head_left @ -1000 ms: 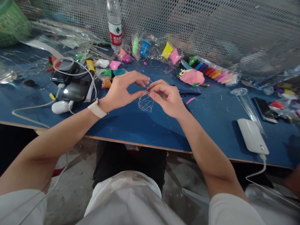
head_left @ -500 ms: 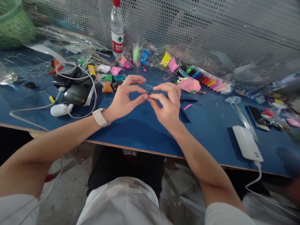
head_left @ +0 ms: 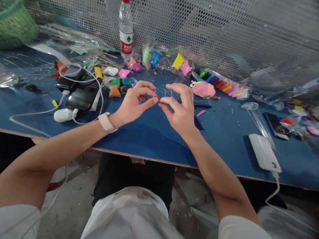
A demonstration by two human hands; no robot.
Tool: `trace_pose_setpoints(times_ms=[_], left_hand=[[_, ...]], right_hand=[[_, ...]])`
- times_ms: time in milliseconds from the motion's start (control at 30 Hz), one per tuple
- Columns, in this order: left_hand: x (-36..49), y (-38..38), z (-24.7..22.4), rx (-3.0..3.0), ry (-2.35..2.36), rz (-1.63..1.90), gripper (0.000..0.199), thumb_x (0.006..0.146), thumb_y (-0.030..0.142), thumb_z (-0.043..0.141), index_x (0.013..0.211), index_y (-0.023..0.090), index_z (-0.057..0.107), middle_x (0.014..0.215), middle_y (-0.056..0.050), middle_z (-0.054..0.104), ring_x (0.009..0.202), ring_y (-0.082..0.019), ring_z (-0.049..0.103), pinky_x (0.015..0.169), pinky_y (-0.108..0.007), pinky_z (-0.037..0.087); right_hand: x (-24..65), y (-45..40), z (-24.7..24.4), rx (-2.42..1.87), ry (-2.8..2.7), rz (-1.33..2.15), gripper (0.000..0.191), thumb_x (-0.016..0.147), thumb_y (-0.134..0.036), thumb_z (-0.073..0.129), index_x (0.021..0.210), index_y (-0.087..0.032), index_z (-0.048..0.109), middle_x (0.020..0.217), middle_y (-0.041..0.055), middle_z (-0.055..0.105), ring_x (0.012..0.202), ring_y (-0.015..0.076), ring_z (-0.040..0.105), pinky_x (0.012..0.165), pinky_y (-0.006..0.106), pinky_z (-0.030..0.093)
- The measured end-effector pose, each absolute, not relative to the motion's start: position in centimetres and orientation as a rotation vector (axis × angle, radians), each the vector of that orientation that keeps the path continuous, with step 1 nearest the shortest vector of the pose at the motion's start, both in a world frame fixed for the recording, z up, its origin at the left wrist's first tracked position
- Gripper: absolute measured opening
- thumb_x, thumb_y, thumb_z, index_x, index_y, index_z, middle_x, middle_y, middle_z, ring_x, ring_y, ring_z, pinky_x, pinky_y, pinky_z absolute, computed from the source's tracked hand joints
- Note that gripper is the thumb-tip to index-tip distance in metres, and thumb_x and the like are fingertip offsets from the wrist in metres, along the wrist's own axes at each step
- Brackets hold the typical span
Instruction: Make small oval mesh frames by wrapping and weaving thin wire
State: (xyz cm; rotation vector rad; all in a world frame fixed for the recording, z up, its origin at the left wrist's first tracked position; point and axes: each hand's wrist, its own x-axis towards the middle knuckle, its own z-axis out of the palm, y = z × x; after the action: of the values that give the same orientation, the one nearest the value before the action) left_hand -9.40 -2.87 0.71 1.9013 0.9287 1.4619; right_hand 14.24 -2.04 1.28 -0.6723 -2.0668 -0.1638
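My left hand [head_left: 136, 102] and my right hand [head_left: 180, 106] meet fingertip to fingertip above the blue table. Thumb and forefinger are pinched together on each. Thin, pale, thread-like strands [head_left: 166, 92] curve out behind the fingertips; the tiny part in the pinch is mostly covered. The other fingers of both hands are loosely curled. Just right of my right hand lies a pink clay figure [head_left: 203, 89] with an eye and green and yellow parts. A pink clay strip [head_left: 201, 113] rests nearby on the table.
Clay packets, including a yellow one [head_left: 178, 61], and a row of coloured clay sticks [head_left: 221, 84] line the back. A water bottle [head_left: 126, 31] stands by the mesh. Cabled black devices [head_left: 81, 96] lie left; a white power bank [head_left: 264, 152] lies right. A green basket [head_left: 17, 25] stands far left.
My fingertips stay pinched together, with the left fingers curled in a little more. The strands now spread further right behind them. The view has shifted slightly.
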Motion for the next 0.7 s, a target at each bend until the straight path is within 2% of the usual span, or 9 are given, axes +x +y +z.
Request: trace_pose_setpoints(times_ms=[100, 167, 300, 433, 567, 700], left_hand=[[-9.3, -2.8, 0.5, 1.806, 0.872, 1.432, 0.051, 0.099, 0.074, 0.089, 0.109, 0.024, 0.091, 0.137, -0.014, 0.074, 0.125, -0.026, 0.074, 0.088, -0.033, 0.064], [-9.1, -2.8, 0.3, 1.726, 0.831, 1.42, 0.049, 0.094, 0.071, 0.095, 0.108, 0.025, 0.091, 0.137, -0.014, 0.073, 0.128, -0.026, 0.074, 0.088, -0.032, 0.064], [-8.8, -2.9, 0.2, 1.591, 0.74, 1.392, 0.043, 0.089, 0.064, 0.102, 0.104, 0.025, 0.092, 0.129, -0.011, 0.074, 0.12, -0.023, 0.074, 0.089, -0.03, 0.065], [-8.4, -3.2, 0.4, 1.475, 0.619, 1.409, 0.034, 0.089, 0.056, 0.105, 0.101, 0.027, 0.093, 0.121, -0.008, 0.074, 0.113, -0.019, 0.073, 0.095, -0.031, 0.067], [-7.9, -3.5, 0.6, 1.42, 0.588, 1.413, 0.033, 0.087, 0.056, 0.106, 0.098, 0.028, 0.093, 0.116, -0.007, 0.074, 0.107, -0.019, 0.073, 0.094, -0.033, 0.068], [-7.7, -3.5, 0.4, 1.446, 0.558, 1.454, 0.028, 0.09, 0.055, 0.105, 0.099, 0.031, 0.093, 0.11, -0.006, 0.073, 0.102, -0.018, 0.072, 0.089, -0.032, 0.067]], right_hand=[[14.2, -2.2, 1.5, -0.637, -2.029, -0.112, 0.008, 0.117, -0.034, 0.073, 0.115, -0.034, 0.081, 0.134, 0.0063, 0.081, 0.123, 0.0316, 0.079, 0.109, 0.057, 0.064], [14.1, -2.3, 1.6, -0.593, -2.003, -0.067, 0.008, 0.116, -0.031, 0.074, 0.114, -0.033, 0.081, 0.125, 0.0059, 0.081, 0.11, 0.0272, 0.079, 0.1, 0.05, 0.066], [13.6, -2.7, 1.8, -0.567, -1.973, 0.008, 0.008, 0.117, -0.031, 0.073, 0.111, -0.03, 0.079, 0.119, 0.0056, 0.078, 0.101, 0.0242, 0.077, 0.092, 0.046, 0.062], [13.0, -3.3, 2.0, -0.589, -1.936, 0.081, 0.015, 0.118, -0.034, 0.07, 0.106, -0.028, 0.077, 0.105, 0.0036, 0.072, 0.083, 0.0194, 0.069, 0.081, 0.044, 0.058], [12.5, -3.7, 2.2, -0.59, -1.881, 0.165, 0.02, 0.117, -0.037, 0.071, 0.1, -0.027, 0.074, 0.098, 0.0027, 0.07, 0.081, 0.0188, 0.067, 0.073, 0.041, 0.058], [12.3, -3.8, 2.4, -0.584, -1.839, 0.275, 0.023, 0.116, -0.037, 0.075, 0.096, -0.027, 0.073, 0.094, 0.0008, 0.07, 0.081, 0.0177, 0.067, 0.073, 0.038, 0.059]])
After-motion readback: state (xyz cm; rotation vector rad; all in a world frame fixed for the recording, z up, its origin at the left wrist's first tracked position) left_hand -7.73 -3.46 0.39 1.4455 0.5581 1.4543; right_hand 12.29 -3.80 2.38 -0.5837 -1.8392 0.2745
